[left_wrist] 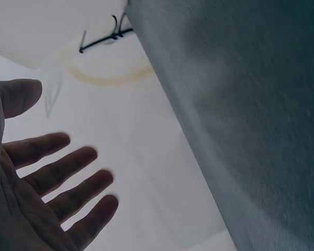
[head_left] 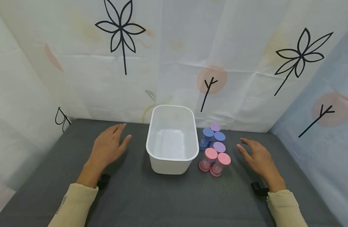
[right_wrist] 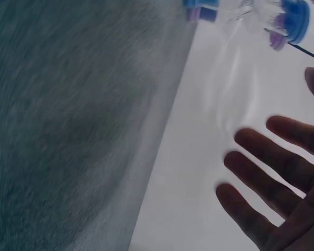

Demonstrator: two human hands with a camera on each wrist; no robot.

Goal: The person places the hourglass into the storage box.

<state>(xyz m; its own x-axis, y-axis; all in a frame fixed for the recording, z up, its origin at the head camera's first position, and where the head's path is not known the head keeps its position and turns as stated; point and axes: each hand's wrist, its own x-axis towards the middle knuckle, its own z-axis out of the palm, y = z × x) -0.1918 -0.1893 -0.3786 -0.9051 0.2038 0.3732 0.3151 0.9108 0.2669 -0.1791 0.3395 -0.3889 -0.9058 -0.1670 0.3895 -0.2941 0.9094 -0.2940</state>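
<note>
While open, right hand (head_left: 257, 156) hovers beside hourglass timers (head_left: 214, 148).

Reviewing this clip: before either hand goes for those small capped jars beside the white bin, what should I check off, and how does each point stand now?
1. Left hand holds nothing: ok, fingers straight, hovering over the grey table.
2. Right hand holds nothing: ok, fingers spread, just right of the jars.
3. White bin has room: ok, its inside looks bare.
4. Jars grouped within reach: ok, the two pink-capped jars stand nearest, with the blue and purple ones behind them, right of the bin.
5. Jars upright with caps on: ok for those in front; the rear ones are partly hidden.
6. Contents of the jars: cannot tell.
</note>
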